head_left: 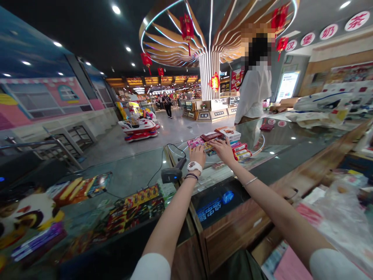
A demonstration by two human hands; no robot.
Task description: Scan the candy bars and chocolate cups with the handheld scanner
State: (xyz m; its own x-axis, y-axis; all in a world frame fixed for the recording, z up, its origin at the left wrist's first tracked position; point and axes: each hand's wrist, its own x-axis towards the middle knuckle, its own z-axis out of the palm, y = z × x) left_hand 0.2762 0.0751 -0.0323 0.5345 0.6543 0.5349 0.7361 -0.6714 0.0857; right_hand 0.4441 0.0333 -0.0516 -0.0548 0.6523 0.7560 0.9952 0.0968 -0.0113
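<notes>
Both my hands reach over the glass counter to a cluster of small packaged goods. My left hand [197,154], with a white watch [194,166] on the wrist, rests its fingers against a pink pack [192,142]. Just to its right, my right hand [223,151] lies with fingers spread over the packs, beside a small yellow pack [207,147]. Behind the fingers are a dark red pack [211,136] and a white box [229,134]. Red-and-yellow rolls [241,152] lie right of my right hand. My fingertips are partly hidden among the packs.
A black barcode scanner [172,174] with a cable stands left of my forearm. Snack packs [134,208] show at the left counter. A person in a white top [255,93] stands across the counter. Plastic bags [323,105] lie at the right.
</notes>
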